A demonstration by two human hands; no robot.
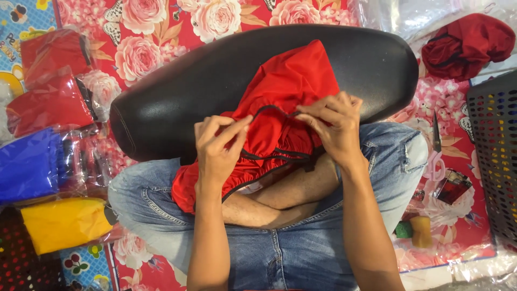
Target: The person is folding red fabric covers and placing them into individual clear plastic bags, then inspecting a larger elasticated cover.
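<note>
A red fabric cover with black elastic trim is partly pulled over a black padded seat that rests across my lap. My left hand grips the red cloth at its gathered lower edge. My right hand pinches the black trim near the middle of the cover. Both hands are closed on the cloth. The rest of the cover hangs down over my crossed legs in blue jeans.
Bagged red, blue and yellow covers lie at the left on a floral mat. A loose red cover sits top right beside a dark perforated basket. Scissors and small items lie at the right.
</note>
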